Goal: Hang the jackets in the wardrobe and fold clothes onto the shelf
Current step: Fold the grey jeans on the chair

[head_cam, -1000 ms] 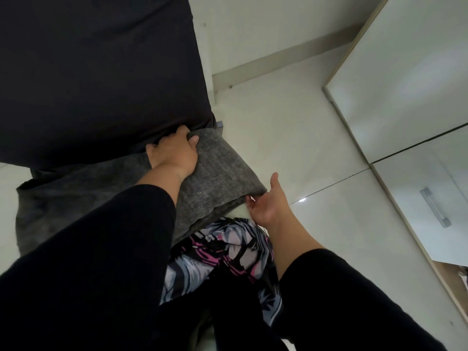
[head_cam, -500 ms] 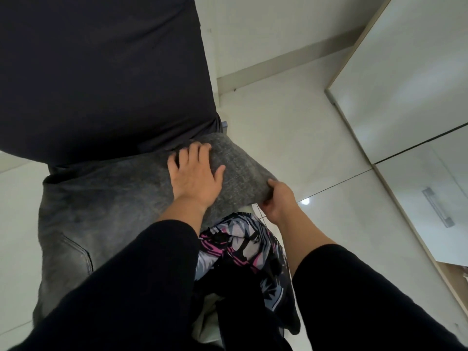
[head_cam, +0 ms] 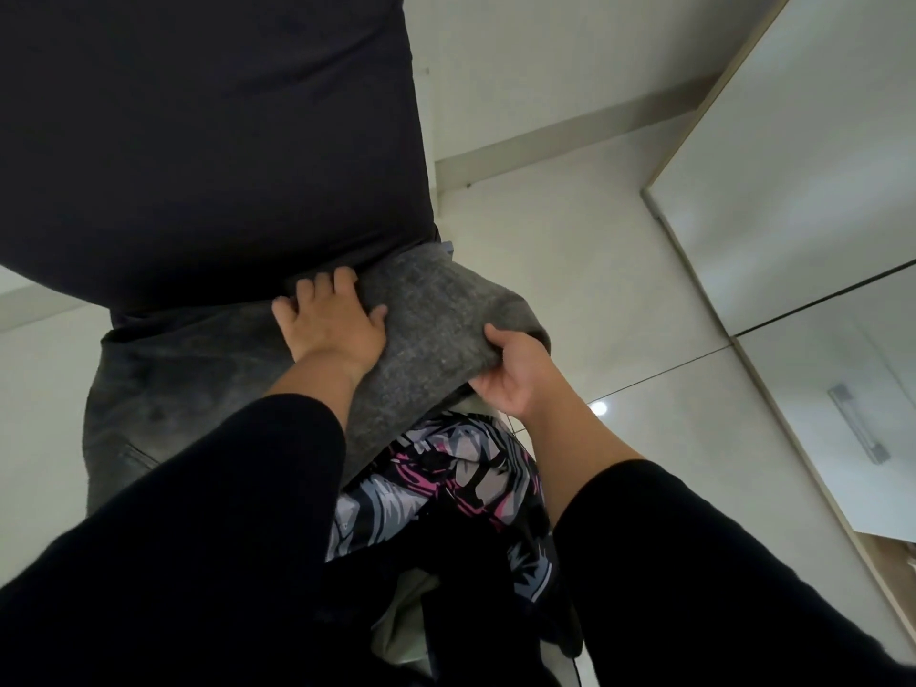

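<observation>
Left hand: the left hand [head_cam: 331, 329] lies flat on top of the grey jeans [head_cam: 208, 389], fingers spread and straight, pressing down; the fingertips reach the edge of the black garment [head_cam: 208, 141] just above.
Right hand: the right hand [head_cam: 515, 374] grips the folded right-hand edge of the grey jeans, thumb on top, remaining fingers curled underneath and hidden by the cloth.
Grey jeans: folded over, spread across the middle left of the view, a pocket seam visible at the lower left; the upper edge lies under the black garment.
Black garment: large, smooth, fills the upper left; overlaps the jeans' top edge.
Patterned garment: a patterned garment [head_cam: 446, 478] in black, pink and grey lies bunched below the jeans, between the two forearms.
Sleeves: both forearms wear black sleeves [head_cam: 198, 562] pushed above the wrists.
Surroundings: pale tiled floor [head_cam: 570, 250]; white wardrobe door [head_cam: 793, 166] at right with a metal handle [head_cam: 857, 421].
</observation>
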Demonstrator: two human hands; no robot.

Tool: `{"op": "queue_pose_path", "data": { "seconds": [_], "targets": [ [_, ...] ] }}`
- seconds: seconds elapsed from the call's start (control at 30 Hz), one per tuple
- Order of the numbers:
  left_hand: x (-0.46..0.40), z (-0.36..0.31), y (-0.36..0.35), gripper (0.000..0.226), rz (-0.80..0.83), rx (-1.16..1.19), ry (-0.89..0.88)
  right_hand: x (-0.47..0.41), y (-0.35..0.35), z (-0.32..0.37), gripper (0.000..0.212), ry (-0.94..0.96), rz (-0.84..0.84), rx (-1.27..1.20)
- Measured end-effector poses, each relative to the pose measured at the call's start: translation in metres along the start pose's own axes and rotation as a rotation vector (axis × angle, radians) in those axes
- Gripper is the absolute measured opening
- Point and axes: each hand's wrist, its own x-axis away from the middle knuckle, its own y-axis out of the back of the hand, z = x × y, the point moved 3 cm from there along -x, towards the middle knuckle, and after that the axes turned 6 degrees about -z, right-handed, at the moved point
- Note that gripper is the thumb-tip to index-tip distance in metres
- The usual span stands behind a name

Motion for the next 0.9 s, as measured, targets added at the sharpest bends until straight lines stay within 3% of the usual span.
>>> {"op": "queue_pose_path", "data": {
  "seconds": [0.17, 0.3, 0.43, 0.53, 0.63, 0.7, 0.77, 0.9],
  "targets": [
    [-0.011, 0.015, 0.005, 0.026, -0.048, -0.133, -0.02, -0.013, 0.016, 0.004, 0.024, 0.087, -0.208, 0.145],
    [-0.022, 0.022, 0.023, 0.027, -0.237, -0.03, 0.015, -0.015, 0.013, 0.006, 0.03, 0.125, -0.269, 0.205],
    [-0.013, 0.014, 0.017, 0.024, -0.289, 0.157, 0.16, -0.017, 0.031, 0.013, 0.049, 0.216, -0.508, 0.454],
    [0.007, -0.005, 0.0, 0.026, -0.234, 0.29, 0.225, -0.022, 0.045, -0.002, 0.055, 0.008, -0.403, 0.511],
    [0.039, -0.03, -0.023, 0.061, -0.109, 0.27, 0.176, -0.03, 0.056, -0.011, 0.068, -0.168, -0.334, 0.524],
    [0.056, -0.041, -0.038, 0.082, -0.003, 0.21, 0.129, -0.039, 0.06, -0.013, 0.072, -0.205, -0.294, 0.474],
    [0.06, -0.043, -0.048, 0.088, 0.037, 0.18, 0.106, -0.044, 0.057, -0.017, 0.071, -0.23, -0.241, 0.436],
    [0.057, -0.038, -0.049, 0.092, 0.092, 0.153, 0.068, -0.044, 0.049, -0.015, 0.047, -0.134, -0.238, 0.325]
  ]
}}
